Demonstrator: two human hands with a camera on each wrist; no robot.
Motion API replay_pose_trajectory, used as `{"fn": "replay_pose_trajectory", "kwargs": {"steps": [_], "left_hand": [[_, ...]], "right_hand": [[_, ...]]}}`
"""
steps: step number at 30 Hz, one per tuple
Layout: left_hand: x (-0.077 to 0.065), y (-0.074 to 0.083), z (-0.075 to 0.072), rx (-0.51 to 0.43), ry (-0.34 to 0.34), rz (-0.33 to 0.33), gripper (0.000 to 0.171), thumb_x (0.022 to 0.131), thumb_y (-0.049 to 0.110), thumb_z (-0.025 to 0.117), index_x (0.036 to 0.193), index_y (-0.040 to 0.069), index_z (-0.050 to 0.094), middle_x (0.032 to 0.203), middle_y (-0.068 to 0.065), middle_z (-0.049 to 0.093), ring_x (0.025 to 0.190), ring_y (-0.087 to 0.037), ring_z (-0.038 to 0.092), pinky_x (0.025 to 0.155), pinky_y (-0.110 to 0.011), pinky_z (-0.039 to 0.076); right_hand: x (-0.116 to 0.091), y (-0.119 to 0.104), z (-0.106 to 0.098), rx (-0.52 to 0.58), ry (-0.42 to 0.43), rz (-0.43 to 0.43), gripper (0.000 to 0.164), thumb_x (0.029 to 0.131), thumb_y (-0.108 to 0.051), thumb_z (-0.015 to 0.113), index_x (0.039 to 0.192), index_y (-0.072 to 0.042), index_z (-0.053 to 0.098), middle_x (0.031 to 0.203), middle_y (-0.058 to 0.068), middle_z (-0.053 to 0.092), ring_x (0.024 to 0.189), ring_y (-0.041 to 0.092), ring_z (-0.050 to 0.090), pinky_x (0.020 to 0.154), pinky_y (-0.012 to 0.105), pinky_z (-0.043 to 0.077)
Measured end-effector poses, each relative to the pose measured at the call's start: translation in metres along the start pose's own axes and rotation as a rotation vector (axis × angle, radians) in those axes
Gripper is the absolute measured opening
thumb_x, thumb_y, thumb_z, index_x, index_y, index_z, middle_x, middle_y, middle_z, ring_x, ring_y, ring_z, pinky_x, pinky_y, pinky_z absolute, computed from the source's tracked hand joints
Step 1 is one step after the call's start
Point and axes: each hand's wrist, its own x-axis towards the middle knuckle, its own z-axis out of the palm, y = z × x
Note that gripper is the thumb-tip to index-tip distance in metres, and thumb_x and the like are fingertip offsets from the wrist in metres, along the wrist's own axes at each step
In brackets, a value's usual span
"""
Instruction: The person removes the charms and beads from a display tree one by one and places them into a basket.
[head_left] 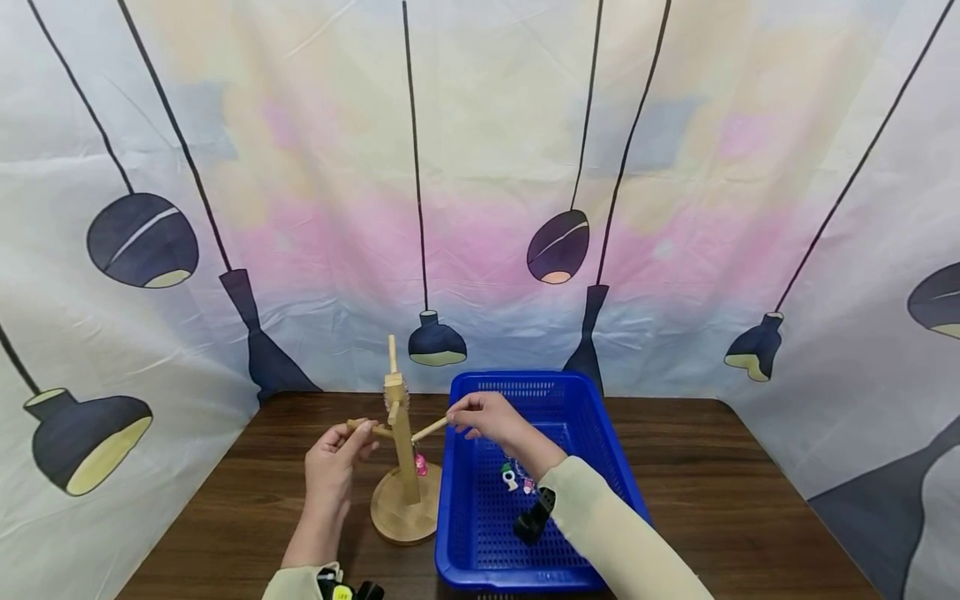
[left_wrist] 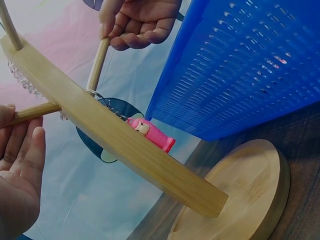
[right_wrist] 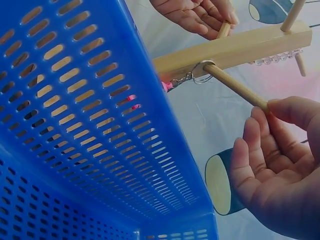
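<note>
A wooden stand (head_left: 406, 458) with a round base and several pegs stands on the table between my hands. My left hand (head_left: 332, 467) pinches the end of its left peg (left_wrist: 37, 112) between thumb and fingers. On the other side, the tip of the right peg (right_wrist: 240, 87) is pinched by my right hand (head_left: 495, 421). A keychain with a pink figure (left_wrist: 152, 135) hangs by its metal ring from that right peg, close to the post. Higher up, a string of clear beads (right_wrist: 275, 59) hangs along the post.
Right beside the stand is a blue perforated basket (head_left: 447, 508), under my right forearm. Small trinkets, one a green and white figure (head_left: 509, 476), lie in it. A cloth printed with lamps (head_left: 487, 167) hangs behind the brown table (head_left: 697, 500).
</note>
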Motion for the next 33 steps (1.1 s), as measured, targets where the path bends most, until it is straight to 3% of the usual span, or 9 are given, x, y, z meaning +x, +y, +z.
{"fn": "replay_pose_trajectory", "kwargs": {"steps": [5,14,19,23,27,33], "left_hand": [[0.002,0.001,-0.001,-0.028,-0.021,-0.012,0.022,0.098,0.004,0.067,0.078,0.013,0.067,0.083,0.012,0.077,0.077,0.0,0.073,0.071,-0.017,0.063],[0.004,0.0,-0.004,-0.085,-0.058,-0.016,0.019,0.097,0.005,0.069,0.08,0.013,0.067,0.083,0.01,0.078,0.076,-0.001,0.073,0.071,-0.016,0.063],[0.007,-0.001,-0.002,-0.078,-0.069,-0.021,0.028,0.1,0.001,0.062,0.076,0.016,0.065,0.081,0.013,0.076,0.073,0.0,0.072,0.07,-0.015,0.063],[0.008,-0.002,-0.001,-0.074,-0.079,-0.019,0.024,0.1,0.004,0.064,0.079,0.014,0.066,0.082,0.013,0.076,0.073,0.0,0.072,0.07,-0.014,0.063],[0.01,-0.003,-0.001,-0.062,-0.08,-0.023,0.022,0.1,0.006,0.065,0.079,0.013,0.065,0.081,0.012,0.075,0.073,0.0,0.072,0.07,-0.014,0.063],[0.015,-0.003,0.003,-0.037,-0.08,-0.032,0.03,0.102,0.002,0.059,0.075,0.013,0.06,0.075,0.01,0.073,0.07,0.0,0.07,0.068,-0.014,0.062]], "right_hand": [[-0.001,-0.001,-0.001,-0.013,-0.022,-0.018,0.018,0.098,-0.013,0.066,0.106,0.001,0.076,0.101,0.014,0.075,0.088,0.014,0.068,0.083,0.033,0.063],[-0.002,-0.002,-0.002,-0.005,-0.081,-0.029,0.016,0.097,-0.01,0.067,0.103,0.003,0.076,0.1,0.014,0.076,0.084,0.011,0.068,0.078,0.029,0.063],[-0.003,0.0,-0.003,0.027,-0.128,-0.028,0.017,0.097,-0.008,0.066,0.104,0.005,0.075,0.106,0.02,0.075,0.087,0.012,0.069,0.084,0.036,0.064],[-0.002,0.002,-0.003,0.042,-0.163,-0.029,0.018,0.097,-0.007,0.064,0.103,0.006,0.074,0.108,0.02,0.075,0.088,0.014,0.07,0.091,0.045,0.064],[-0.003,0.003,-0.003,0.044,-0.179,-0.019,0.017,0.097,-0.007,0.064,0.101,0.004,0.075,0.104,0.012,0.076,0.086,0.014,0.069,0.09,0.041,0.064],[-0.005,0.003,-0.002,0.072,-0.203,-0.009,0.015,0.096,-0.008,0.066,0.101,0.003,0.075,0.105,0.018,0.075,0.083,0.013,0.068,0.091,0.041,0.064]]}}
